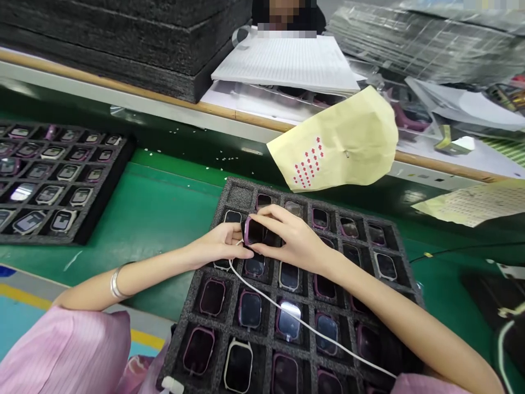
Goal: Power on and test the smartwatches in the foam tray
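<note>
My right hand (pixel 297 241) grips a purple-framed smartwatch body (pixel 255 230) between thumb and fingers, its dark face tilted sideways. My left hand (pixel 223 243) is closed against the watch's left side, around a thin white cable (pixel 266 295). Whatever sits on the cable's end is hidden by the fingers and the watch. Both hands are above a dark grey foam tray (pixel 233 194) with square pockets. Most pockets hold watch bodies, some purple-framed like this one (pixel 199 350) and some silver-framed like this one (pixel 238 365). The far left corner pocket has no watch in it.
A second foam tray of watches (pixel 82 219) lies left on the green bench (pixel 159 219). Stacked black foam (pixel 123 49) and papers (pixel 287 63) occupy the raised shelf. A yellow sheet with red marks (pixel 344 148) hangs over its edge. Another person is behind it.
</note>
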Motion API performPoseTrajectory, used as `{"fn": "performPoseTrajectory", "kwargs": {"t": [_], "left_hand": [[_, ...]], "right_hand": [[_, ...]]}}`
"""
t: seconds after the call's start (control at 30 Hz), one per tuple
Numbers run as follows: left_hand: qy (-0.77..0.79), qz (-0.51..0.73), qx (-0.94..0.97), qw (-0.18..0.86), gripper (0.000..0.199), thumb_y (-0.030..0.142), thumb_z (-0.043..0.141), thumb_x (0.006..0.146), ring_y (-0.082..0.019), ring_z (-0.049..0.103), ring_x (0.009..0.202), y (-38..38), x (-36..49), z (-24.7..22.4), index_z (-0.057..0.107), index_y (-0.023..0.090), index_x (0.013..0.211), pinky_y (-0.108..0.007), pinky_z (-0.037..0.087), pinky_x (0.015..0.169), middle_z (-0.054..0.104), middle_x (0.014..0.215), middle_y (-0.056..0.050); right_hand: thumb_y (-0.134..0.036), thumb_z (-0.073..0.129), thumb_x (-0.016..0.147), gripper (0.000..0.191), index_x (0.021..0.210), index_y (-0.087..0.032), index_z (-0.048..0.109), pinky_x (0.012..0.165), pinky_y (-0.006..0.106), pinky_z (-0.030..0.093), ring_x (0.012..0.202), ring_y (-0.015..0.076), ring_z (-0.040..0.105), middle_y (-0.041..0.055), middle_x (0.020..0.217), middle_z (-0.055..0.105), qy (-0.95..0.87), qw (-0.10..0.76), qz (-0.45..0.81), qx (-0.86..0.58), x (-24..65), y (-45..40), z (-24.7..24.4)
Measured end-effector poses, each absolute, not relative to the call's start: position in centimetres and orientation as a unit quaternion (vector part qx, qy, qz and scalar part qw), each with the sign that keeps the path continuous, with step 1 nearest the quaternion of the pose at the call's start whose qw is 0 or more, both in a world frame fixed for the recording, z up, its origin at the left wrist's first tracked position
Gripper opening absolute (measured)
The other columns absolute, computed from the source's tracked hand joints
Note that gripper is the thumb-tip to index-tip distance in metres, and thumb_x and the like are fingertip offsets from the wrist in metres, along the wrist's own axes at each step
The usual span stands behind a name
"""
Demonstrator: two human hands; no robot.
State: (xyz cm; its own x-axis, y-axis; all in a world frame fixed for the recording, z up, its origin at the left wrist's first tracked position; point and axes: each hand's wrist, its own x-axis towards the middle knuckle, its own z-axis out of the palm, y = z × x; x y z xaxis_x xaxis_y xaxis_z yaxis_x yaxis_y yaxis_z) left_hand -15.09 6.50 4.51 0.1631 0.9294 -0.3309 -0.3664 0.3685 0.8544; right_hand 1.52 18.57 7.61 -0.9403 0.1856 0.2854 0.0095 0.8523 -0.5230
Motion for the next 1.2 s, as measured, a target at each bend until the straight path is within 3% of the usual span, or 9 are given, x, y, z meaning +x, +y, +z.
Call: {"fn": "performPoseTrajectory", "kwargs": {"t": [0.1, 0.2, 0.33, 0.43, 0.5, 0.63, 0.77, 0.97, 1.2], "left_hand": [[0.456, 0.470, 0.320, 0.685, 0.042, 0.028, 0.077, 0.073, -0.008, 0.052, 0.062, 6.5, -14.9, 4.6, 0.061, 0.011, 0.108, -0.019, 0.031, 0.051, 0.070, 0.093, -0.010], [0.447, 0.494, 0.319, 0.674, 0.045, 0.031, 0.076, 0.076, -0.003, 0.038, 0.050, 6.5, -14.8, 4.4, 0.060, 0.012, 0.113, -0.018, 0.021, 0.043, 0.069, 0.094, -0.009], [0.434, 0.568, 0.310, 0.627, 0.040, 0.028, 0.078, 0.074, -0.004, 0.047, 0.055, 6.3, -14.6, 3.9, 0.059, 0.013, 0.106, -0.015, 0.034, 0.042, 0.068, 0.092, -0.007], [0.445, 0.606, 0.326, 0.573, 0.036, 0.028, 0.079, 0.071, -0.012, 0.061, 0.067, 6.1, -14.4, 3.7, 0.057, 0.015, 0.096, -0.018, 0.048, 0.047, 0.066, 0.085, -0.004], [0.453, 0.616, 0.340, 0.547, 0.032, 0.030, 0.078, 0.072, -0.015, 0.064, 0.070, 5.9, -14.3, 3.9, 0.058, 0.015, 0.092, -0.020, 0.052, 0.049, 0.065, 0.081, -0.002], [0.459, 0.606, 0.368, 0.536, 0.028, 0.033, 0.076, 0.074, -0.010, 0.058, 0.054, 5.4, -14.3, 4.4, 0.059, 0.015, 0.087, -0.020, 0.048, 0.046, 0.063, 0.069, 0.001], [0.475, 0.548, 0.417, 0.547, 0.027, 0.035, 0.076, 0.074, -0.007, 0.046, 0.042, 5.2, -14.4, 4.7, 0.060, 0.016, 0.084, -0.019, 0.037, 0.039, 0.057, 0.061, 0.004], [0.550, 0.520, 0.491, 0.431, 0.035, 0.034, 0.083, 0.063, -0.012, 0.051, 0.064, 5.4, -14.5, 4.9, 0.054, 0.016, 0.071, -0.023, 0.039, 0.058, 0.057, 0.069, 0.003], [0.509, 0.472, 0.532, 0.484, 0.049, 0.034, 0.087, 0.054, -0.014, 0.052, 0.071, 5.2, -15.0, 5.1, 0.047, 0.019, 0.076, -0.026, 0.038, 0.068, 0.056, 0.073, 0.005]], "right_hand": [[-0.029, 0.073, 0.080, 0.036, 0.111, -0.013, 0.068, 0.075, 0.036, 0.055, 0.084, 0.0218, 0.063, 0.0101, 0.099, 0.064, -0.883, 0.215, 0.394, -0.140, 1.1, 18.8, 8.2], [-0.035, 0.075, 0.078, 0.032, 0.101, -0.012, 0.072, 0.063, 0.031, 0.056, 0.073, 0.0183, 0.064, 0.0089, 0.091, 0.068, -0.753, 0.196, 0.581, -0.239, 0.8, 19.1, 8.7], [-0.034, 0.077, 0.077, 0.031, 0.097, -0.012, 0.074, 0.060, 0.029, 0.056, 0.067, 0.0157, 0.065, 0.0090, 0.089, 0.073, -0.636, 0.175, 0.691, -0.297, 0.7, 18.8, 8.3], [-0.033, 0.078, 0.075, 0.031, 0.097, -0.013, 0.074, 0.062, 0.029, 0.056, 0.071, 0.0170, 0.066, 0.0084, 0.087, 0.073, -0.617, 0.165, 0.708, -0.302, 1.0, 17.9, 7.9], [-0.033, 0.079, 0.075, 0.030, 0.098, -0.013, 0.074, 0.062, 0.030, 0.057, 0.073, 0.0177, 0.066, 0.0085, 0.087, 0.073, -0.616, 0.146, 0.716, -0.296, 1.3, 17.2, 7.8], [-0.031, 0.078, 0.076, 0.030, 0.101, -0.014, 0.074, 0.063, 0.032, 0.058, 0.074, 0.0184, 0.067, 0.0088, 0.091, 0.074, -0.611, 0.125, 0.727, -0.288, 2.3, 16.3, 7.7], [-0.028, 0.078, 0.077, 0.031, 0.105, -0.018, 0.073, 0.074, 0.034, 0.058, 0.079, 0.0187, 0.068, 0.0081, 0.098, 0.073, -0.618, 0.125, 0.731, -0.260, 3.3, 16.0, 7.4], [-0.017, 0.079, 0.077, 0.042, 0.117, -0.026, 0.069, 0.085, 0.032, 0.056, 0.092, 0.0173, 0.066, 0.0061, 0.113, 0.062, -0.698, 0.191, 0.676, -0.137, 4.3, 15.3, 7.0], [-0.028, 0.079, 0.078, 0.052, 0.127, -0.028, 0.062, 0.086, 0.036, 0.055, 0.100, 0.0213, 0.062, 0.0083, 0.113, 0.063, -0.797, 0.191, 0.572, -0.024, 4.4, 14.7, 7.9]]}}
